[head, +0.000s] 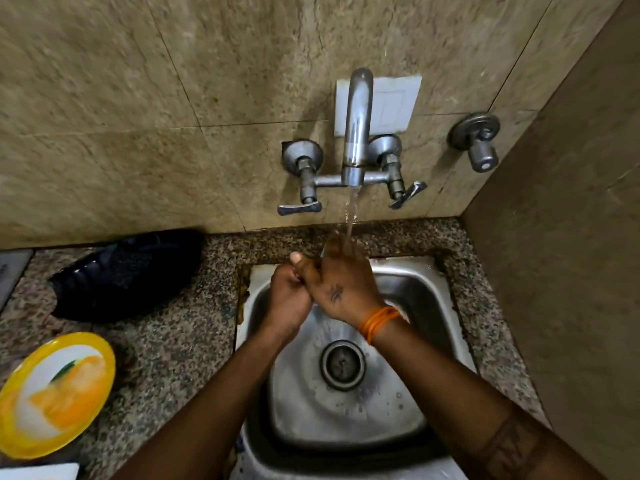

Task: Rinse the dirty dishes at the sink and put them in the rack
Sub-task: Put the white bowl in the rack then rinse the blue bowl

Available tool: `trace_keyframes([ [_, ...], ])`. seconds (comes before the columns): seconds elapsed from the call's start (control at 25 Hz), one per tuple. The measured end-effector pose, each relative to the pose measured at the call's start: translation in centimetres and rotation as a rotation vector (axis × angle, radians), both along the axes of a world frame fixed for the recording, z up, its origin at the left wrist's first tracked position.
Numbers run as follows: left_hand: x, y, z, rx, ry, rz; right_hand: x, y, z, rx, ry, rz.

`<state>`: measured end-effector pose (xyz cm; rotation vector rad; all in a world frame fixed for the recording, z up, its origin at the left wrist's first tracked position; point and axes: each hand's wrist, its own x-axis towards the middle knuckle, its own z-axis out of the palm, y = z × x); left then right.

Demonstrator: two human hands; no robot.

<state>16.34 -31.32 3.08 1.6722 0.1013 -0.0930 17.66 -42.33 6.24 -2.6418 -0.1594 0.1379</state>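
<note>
Both hands meet over the back of the steel sink (429, 292), under water running from the wall tap (356, 133). My left hand (289, 296) is curled with the thumb up and seems to grip a small pale metal item (322, 252), almost wholly hidden. My right hand (339, 285), with an orange thread at the wrist, lies over it, fingers stretched into the stream. A yellow-rimmed plate (55, 393) with an orange print lies on the counter at the left. A black plastic rack (128, 271) sits behind the plate, against the wall.
Two lever handles (299, 207) (408, 195) flank the spout, and a separate valve (479, 143) sticks out of the wall at the right. The granite counter (180, 348) runs left of the sink. A tiled side wall closes the right. A white object (38, 472) shows at the bottom left.
</note>
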Motion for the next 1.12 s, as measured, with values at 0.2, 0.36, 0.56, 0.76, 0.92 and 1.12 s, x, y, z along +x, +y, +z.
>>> trace_keyframes([
  [0.2, -0.1, 2.1, 0.8, -0.185, 0.080, -0.298, 3.6, -5.8, -1.5, 0.682, 0.471, -0.339],
  [0.36, 2.1, 1.7, 1.6, -0.048, 0.094, -0.317, 1.4, -7.2, -1.6, 0.724, 0.301, -0.175],
  [0.56, 3.9, -1.4, 2.1, 0.265, 0.071, -0.353, -2.7, -7.7, -1.5, 0.915, 0.515, -0.294],
  [0.76, 0.8, -8.2, 4.1, 0.649, 0.127, -0.268, -3.4, -5.2, -4.4, 0.920, -0.048, -0.513],
  [0.92, 1.8, -8.3, 5.2, 0.658, 0.243, -0.144, -4.7, -4.8, -3.5, 0.808, -0.163, -0.505],
  [1.12, 5.7, -3.1, 4.9, 0.061, 0.538, -0.285, -5.3, -5.0, -1.8, 1.062, -0.053, -0.524],
])
